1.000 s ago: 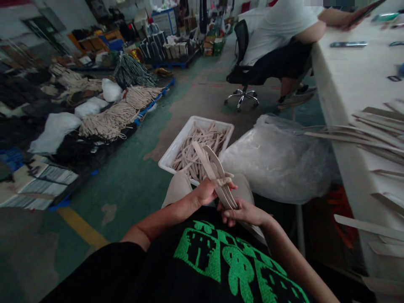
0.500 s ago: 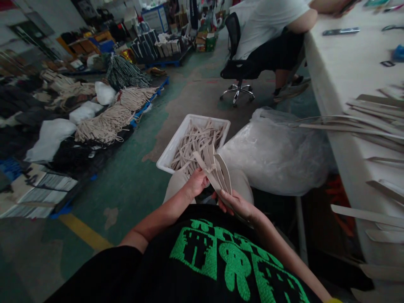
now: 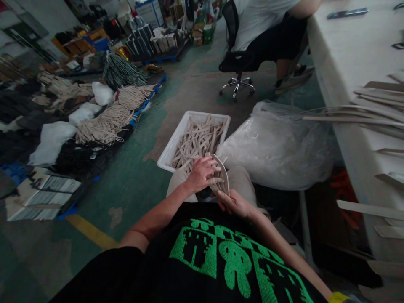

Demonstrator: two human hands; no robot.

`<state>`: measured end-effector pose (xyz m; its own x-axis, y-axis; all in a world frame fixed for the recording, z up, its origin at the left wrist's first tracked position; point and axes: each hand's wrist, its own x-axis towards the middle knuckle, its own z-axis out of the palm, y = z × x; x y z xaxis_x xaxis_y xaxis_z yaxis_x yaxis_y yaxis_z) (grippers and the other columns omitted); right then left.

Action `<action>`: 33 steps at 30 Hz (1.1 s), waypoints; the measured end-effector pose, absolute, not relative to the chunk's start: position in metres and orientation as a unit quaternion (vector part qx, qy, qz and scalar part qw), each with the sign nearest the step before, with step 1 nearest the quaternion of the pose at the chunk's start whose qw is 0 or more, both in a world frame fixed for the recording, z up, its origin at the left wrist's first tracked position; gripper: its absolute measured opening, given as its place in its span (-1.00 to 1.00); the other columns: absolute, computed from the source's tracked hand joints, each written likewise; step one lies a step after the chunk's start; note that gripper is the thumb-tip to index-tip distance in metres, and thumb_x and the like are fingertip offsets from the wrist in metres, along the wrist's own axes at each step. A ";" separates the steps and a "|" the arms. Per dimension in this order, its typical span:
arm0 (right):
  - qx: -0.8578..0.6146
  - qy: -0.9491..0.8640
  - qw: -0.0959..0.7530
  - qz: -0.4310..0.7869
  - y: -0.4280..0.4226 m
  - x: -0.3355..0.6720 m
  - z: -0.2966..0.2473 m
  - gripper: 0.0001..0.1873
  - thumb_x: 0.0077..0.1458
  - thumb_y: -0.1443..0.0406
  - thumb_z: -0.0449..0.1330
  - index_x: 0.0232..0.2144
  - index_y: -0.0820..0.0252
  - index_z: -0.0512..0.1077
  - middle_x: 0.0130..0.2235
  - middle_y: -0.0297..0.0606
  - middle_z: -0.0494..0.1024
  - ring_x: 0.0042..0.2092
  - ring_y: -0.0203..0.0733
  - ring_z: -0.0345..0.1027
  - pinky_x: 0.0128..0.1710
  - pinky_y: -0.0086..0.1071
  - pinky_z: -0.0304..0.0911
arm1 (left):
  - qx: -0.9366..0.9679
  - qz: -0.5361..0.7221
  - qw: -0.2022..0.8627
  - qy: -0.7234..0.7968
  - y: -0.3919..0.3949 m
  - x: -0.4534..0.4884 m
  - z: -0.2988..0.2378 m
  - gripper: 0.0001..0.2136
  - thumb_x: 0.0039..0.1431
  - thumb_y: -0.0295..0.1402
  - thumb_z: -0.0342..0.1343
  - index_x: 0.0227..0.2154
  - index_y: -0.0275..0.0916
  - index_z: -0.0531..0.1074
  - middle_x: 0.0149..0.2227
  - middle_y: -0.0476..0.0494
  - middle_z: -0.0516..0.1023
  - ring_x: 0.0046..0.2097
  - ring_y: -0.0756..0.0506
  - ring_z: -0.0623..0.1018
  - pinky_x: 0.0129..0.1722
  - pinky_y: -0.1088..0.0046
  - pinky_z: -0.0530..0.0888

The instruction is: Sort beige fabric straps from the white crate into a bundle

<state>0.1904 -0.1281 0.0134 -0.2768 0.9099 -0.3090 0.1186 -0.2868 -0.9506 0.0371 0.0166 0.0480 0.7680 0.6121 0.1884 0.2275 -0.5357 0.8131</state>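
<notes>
- Fingers point(image 3: 211, 169) of the left hand point(image 3: 200, 176) are wrapped over the top of a small bundle of tan strips point(image 3: 221, 179). The right hand point(image 3: 235, 203) pinches the bottom end, so both are clamped on it, just above the lap.
- Progress-wise I'd guess it's early-ish: only this one bunch is gathered, while the white bin point(image 3: 174, 145) at 12 o'clock is heaped with loose strips point(image 3: 198, 141).
- Clear plastic bag point(image 3: 277, 147) at 2 o'clock, just beside the bin.
- Worktop point(image 3: 341, 59) at 3 o'clock has long strips point(image 3: 372, 111) poking over its edge.
- Loads of tied bundles point(image 3: 107, 122) on the floor at 10 o'clock, and another person sits on an office chair point(image 3: 236, 63) at 1 o'clock.
</notes>
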 end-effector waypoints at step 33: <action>-0.535 -0.365 0.387 0.656 -0.132 0.219 -0.011 -0.38 0.11 -0.19 0.15 -0.15 0.23 0.47 -0.46 -0.30 0.53 -0.58 -0.31 0.30 -0.56 -0.42 0.18 | 0.284 0.235 0.848 0.382 0.001 0.087 -0.025 -0.62 -0.15 -0.18 0.46 -0.32 -0.30 0.54 -0.32 -0.19 0.65 -0.22 -0.15 0.62 -0.24 0.41 0.51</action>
